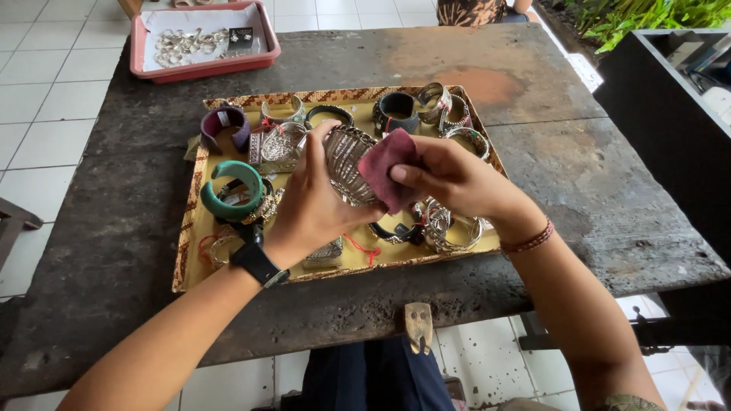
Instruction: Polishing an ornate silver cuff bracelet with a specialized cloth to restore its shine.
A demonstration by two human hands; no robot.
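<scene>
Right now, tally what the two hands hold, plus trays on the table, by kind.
Wide silver cuff bracelet, in left hand: 1
Maroon cloth, in right hand: 1
Woven-edge tray of bangles: 1
Pink tray of small silver pieces: 1
Total: 4

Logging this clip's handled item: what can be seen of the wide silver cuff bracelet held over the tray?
The wide silver cuff bracelet looks like metal, its broad band covered in fine ribbed or woven rows with a beaded rim. It is held up above the yellow tray, tilted with its open end toward the camera. The left hand grips it from the left side; the right hand presses a dark red cloth against its right side, hiding that part.
</scene>
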